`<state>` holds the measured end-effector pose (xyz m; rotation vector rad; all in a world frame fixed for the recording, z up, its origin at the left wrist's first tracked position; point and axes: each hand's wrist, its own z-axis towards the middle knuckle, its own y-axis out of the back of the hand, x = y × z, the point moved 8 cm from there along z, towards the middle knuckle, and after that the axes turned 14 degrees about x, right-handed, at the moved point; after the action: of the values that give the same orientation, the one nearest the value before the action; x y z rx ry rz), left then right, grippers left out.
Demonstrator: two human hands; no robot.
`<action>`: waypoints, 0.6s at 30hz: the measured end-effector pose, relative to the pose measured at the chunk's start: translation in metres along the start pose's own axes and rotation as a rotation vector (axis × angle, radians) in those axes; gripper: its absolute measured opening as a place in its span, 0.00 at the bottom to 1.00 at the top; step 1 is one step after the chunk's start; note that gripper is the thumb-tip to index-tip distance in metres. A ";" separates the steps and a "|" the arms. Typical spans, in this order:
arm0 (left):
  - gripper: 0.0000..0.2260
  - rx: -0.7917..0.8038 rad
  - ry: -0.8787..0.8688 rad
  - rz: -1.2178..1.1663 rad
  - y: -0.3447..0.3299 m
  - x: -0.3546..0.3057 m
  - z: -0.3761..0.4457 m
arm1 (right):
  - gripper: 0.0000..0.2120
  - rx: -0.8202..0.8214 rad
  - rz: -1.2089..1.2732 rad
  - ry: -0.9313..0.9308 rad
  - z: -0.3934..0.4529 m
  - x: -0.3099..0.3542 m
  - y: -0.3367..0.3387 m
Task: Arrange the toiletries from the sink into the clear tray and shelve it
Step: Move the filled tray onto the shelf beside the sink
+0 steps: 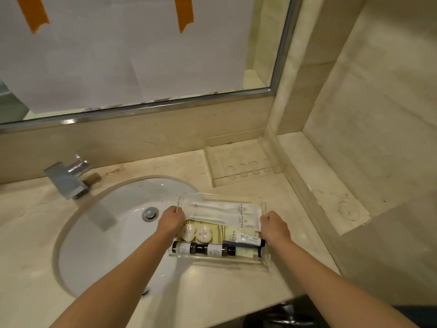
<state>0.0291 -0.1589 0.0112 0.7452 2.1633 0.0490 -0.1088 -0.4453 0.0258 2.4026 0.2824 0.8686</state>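
Tray: we are seeing a clear tray (214,256), rectangular and glossy, sitting half over the basin's right rim and half on the counter.
Left hand: our left hand (170,220) is curling round the tray's left wall – gripping it.
Right hand: our right hand (274,224) is clenching round the right wall, knuckles up.
Sachets: two long white sachets (222,211) are lying flat along the tray's far side, matte, with small gold printing.
Soaps: two round wrapped soaps (196,232) are sitting side by side just beside our left wrist.
Bottles: two small bottles (202,248) with dark caps are lying end to end along the near wall.
Tube: a white tube (249,239) with a dark cap is resting toward the right end.
Sink: the sink (106,245) is showing smooth white porcelain – oval, with a chrome drain (150,214).
Faucet: a blocky metal faucet (68,179) is standing at the back left.
Counter: the marble counter (28,233) is looking pale, veined and polished.
Second tray: another clear tray (238,162), dimpled with round hollows, is lying in the back corner.
Mirror: the mirror (260,43) is being covered by white paper (106,55) held with orange tape (183,11).
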 end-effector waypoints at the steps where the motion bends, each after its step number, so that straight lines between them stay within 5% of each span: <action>1: 0.12 0.011 0.000 -0.020 -0.009 -0.005 0.002 | 0.15 -0.011 0.020 -0.004 0.003 -0.005 0.007; 9: 0.13 0.308 -0.045 -0.068 -0.085 -0.053 0.016 | 0.12 -0.028 0.203 -0.076 0.035 -0.051 0.055; 18: 0.24 0.308 -0.036 -0.019 -0.103 -0.077 0.038 | 0.10 -0.063 0.443 -0.096 0.048 -0.066 0.062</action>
<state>0.0435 -0.2923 0.0116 0.8912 2.1677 -0.3120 -0.1282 -0.5414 -0.0030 2.4770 -0.3236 0.9274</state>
